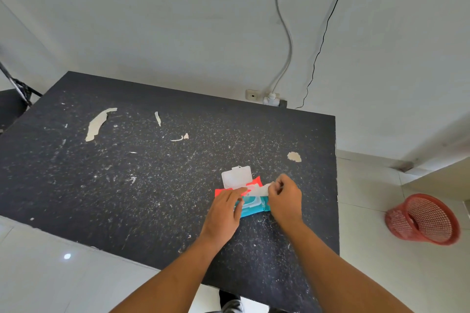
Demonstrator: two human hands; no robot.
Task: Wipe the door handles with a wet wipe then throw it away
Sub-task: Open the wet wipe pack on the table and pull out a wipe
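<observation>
At a scuffed black table (127,173), we draw a wet wipe (259,189) from its pack (254,207), whose lid (236,176) stands flipped open. Our left hand (223,213) lies flat, fingers extended, pressing the pack down. The wipe stretches between both hands, just above the pack's opening. Our right hand (284,198) is closed, pinching the wipe's end. Done well, we judge, the pull should be slow and level with the pack pinned, so only one sheet comes free. On the floor well to the right, a red mesh bin (423,220) lies tipped. No door handle is in sight.
</observation>
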